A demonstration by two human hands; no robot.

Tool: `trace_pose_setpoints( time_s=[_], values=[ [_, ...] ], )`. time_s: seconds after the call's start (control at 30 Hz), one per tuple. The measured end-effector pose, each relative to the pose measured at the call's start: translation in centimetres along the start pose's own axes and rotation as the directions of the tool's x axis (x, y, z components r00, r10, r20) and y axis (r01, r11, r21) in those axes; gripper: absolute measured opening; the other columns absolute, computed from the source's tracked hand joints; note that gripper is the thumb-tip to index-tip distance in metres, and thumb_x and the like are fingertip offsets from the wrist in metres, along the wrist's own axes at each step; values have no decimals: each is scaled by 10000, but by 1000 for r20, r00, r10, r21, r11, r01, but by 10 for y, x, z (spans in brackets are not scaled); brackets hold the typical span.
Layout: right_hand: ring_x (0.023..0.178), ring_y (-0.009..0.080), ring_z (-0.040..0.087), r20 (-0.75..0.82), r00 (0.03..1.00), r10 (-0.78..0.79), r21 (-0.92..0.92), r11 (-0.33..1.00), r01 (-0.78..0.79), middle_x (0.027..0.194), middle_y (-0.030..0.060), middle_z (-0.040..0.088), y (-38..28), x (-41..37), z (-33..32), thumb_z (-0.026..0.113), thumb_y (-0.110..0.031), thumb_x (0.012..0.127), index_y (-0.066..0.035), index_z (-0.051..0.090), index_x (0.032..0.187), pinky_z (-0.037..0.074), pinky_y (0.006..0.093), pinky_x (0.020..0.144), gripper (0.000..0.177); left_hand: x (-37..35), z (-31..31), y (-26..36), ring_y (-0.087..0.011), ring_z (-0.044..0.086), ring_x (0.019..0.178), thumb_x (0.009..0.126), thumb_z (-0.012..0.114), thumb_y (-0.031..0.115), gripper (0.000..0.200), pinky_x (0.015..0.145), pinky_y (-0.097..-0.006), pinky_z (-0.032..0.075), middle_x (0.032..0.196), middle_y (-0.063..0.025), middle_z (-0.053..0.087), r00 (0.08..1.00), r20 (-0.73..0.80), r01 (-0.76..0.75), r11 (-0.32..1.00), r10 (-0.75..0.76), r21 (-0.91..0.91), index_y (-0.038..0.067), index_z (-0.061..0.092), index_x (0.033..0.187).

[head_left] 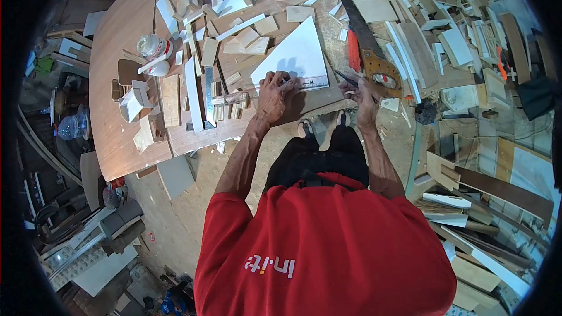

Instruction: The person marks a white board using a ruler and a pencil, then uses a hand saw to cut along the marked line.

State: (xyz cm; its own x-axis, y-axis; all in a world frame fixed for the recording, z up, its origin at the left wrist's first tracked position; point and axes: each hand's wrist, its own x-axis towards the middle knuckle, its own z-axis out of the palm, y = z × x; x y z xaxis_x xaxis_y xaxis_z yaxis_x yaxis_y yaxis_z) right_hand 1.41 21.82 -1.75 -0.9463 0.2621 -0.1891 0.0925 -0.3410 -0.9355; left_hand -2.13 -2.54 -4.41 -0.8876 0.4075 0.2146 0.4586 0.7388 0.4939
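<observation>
A white triangular-looking board lies on the wooden table, with a ruler along its near edge. My left hand presses down on the ruler's left part with curled fingers. Just right of the board, my right hand grips a thin dark pencil, its tip pointing toward the ruler's end. Beside my right hand rests a handsaw with a wooden handle, its dark blade running away across the table. A red strip-like object lies next to the saw.
Wood offcuts spread over the table's left and far parts. A glue-smeared jar stands at the left, near a metal square. Stacked scrap boards fill the right side, and more lumber lies low at the right.
</observation>
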Motion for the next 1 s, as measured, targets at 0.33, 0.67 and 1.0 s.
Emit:
trace_pose_setpoints(
  time_s=[0.33, 0.67, 1.0],
  values=[
    [770, 137, 628, 87, 996, -23, -206, 978, 41, 855, 75, 685, 5, 2, 9, 528, -236, 970, 21, 678, 1049, 504, 283, 713, 308, 1, -2, 2, -299, 483, 1003, 867, 637, 239, 214, 830, -451, 383, 1082, -78, 551, 1000, 14, 19, 1000, -18, -16, 172, 695, 1062],
    [759, 141, 625, 127, 991, -45, -396, 914, 92, 826, 71, 689, 14, 6, 6, 593, -160, 877, 32, 673, 1003, 504, 277, 705, 243, 2, -2, 0, -307, 489, 1007, 863, 634, 223, 215, 834, -459, 399, 1087, -77, 555, 1000, 18, 2, 1000, -2, -14, 179, 696, 1065],
    [752, 131, 636, 265, 962, -60, -505, 842, 192, 829, 80, 689, 14, 12, 0, 600, -131, 875, 23, 691, 1009, 508, 268, 684, 224, 3, -5, 4, -288, 483, 957, 845, 673, 236, 228, 811, -436, 398, 1034, -64, 547, 1000, 5, 5, 1000, -6, 7, 189, 707, 1065]
  ],
)
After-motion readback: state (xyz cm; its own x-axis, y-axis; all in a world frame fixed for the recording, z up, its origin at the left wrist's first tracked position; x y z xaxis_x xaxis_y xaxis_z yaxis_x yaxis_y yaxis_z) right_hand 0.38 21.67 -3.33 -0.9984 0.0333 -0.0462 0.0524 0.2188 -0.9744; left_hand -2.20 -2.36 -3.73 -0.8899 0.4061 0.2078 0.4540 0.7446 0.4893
